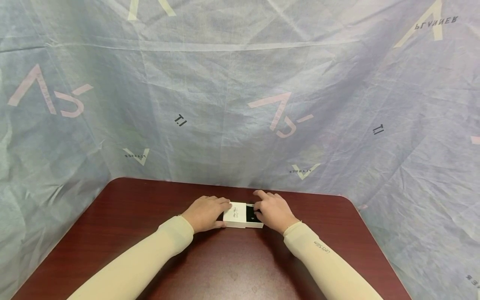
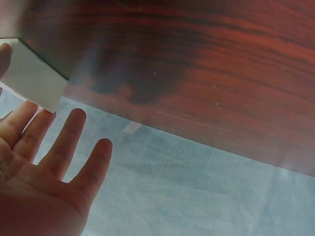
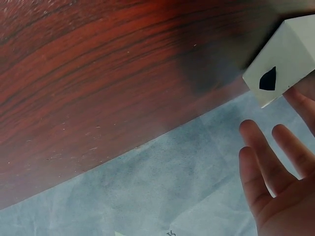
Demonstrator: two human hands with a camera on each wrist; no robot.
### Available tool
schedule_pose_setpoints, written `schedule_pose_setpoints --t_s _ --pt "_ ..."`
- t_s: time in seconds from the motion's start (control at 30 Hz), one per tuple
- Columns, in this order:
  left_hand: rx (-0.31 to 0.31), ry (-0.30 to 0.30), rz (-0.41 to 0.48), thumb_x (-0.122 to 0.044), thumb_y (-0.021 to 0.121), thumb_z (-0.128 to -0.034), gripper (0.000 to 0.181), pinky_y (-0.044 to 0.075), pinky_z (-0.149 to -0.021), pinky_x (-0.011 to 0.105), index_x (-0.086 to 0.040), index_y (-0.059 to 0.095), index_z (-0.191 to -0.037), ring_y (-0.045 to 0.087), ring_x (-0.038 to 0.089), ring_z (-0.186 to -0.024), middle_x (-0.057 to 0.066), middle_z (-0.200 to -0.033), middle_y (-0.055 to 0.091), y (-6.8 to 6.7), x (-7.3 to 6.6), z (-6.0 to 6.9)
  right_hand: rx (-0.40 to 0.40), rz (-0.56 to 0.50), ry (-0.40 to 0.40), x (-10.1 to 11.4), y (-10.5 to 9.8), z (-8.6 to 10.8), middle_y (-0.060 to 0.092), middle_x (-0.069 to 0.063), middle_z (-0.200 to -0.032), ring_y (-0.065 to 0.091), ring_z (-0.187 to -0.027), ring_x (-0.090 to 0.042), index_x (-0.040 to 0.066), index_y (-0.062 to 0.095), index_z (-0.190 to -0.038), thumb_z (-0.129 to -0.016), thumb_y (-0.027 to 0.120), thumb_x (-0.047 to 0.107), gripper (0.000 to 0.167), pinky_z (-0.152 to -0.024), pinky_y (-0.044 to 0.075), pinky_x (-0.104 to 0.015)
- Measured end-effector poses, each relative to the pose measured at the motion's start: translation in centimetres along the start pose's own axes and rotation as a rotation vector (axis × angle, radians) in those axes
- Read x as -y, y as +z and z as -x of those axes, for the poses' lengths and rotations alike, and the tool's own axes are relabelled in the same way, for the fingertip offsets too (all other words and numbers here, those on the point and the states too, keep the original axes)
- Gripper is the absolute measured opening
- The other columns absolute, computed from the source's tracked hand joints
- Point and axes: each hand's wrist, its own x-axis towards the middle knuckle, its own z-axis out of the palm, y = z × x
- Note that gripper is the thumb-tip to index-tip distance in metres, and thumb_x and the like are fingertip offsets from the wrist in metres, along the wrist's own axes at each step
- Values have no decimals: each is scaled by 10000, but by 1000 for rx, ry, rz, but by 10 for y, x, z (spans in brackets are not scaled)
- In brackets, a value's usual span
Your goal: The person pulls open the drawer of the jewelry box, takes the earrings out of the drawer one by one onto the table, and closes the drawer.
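head: l fingers (image 1: 223,203) & r fingers (image 1: 259,206) on part-open wht box (image 1: 235,214)

Free tabletop (image 1: 232,262) fronts the white box (image 1: 235,213); the fabric backdrop (image 1: 217,137) blocks behind.

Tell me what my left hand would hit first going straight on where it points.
Most likely the white box, since your left hand grips it. Beyond that, maybe your right hand; depth is unclear.

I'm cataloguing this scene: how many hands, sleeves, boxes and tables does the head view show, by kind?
Hands (left hand, right hand): 2
Sleeves (left sleeve, right sleeve): 2
White box: 1
Red-brown table: 1
Total: 6
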Motion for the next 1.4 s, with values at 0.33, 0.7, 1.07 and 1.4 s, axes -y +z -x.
schedule_pose_setpoints --t_s 0.33,0.7,1.07,1.4 --pt "3 -9 -8 -519 891 -1060 632 648 -1202 561 -203 742 -1587 759 296 -1464 28 -1681 727 -2 -1 1 -13 14 -7 -1 -1 1 799 -93 -1461 838 -1048 -309 241 939 -972 -939 993 175 91 -916 701 -494" --pt "1 -9 -17 -525 886 -1061 628 652 -1196 558 -206 742 -1583 762 303 -1465 30 -1668 737 -1 -1 1 -50 35 -23 -3 0 2 804 -79 -1456 850 -1057 -298 268 936 -964 -931 1005 207 98 -918 709 -478" --pt "-1 -7 -3 -496 899 -1055 614 661 -1174 568 -198 746 -1570 766 312 -1450 39 -1658 743 0 -1 1 -51 25 -26 -2 -2 3 801 -84 -1471 852 -1063 -288 261 942 -987 -945 1006 215 90 -921 712 -467" --pt "3 -8 -15 -506 895 -1058 625 664 -1175 556 -198 744 -1580 761 303 -1457 37 -1665 737 -1 -1 0 -78 16 -32 -4 -7 4 813 -104 -1455 851 -1045 -305 243 934 -964 -928 1015 186 106 -938 720 -479"
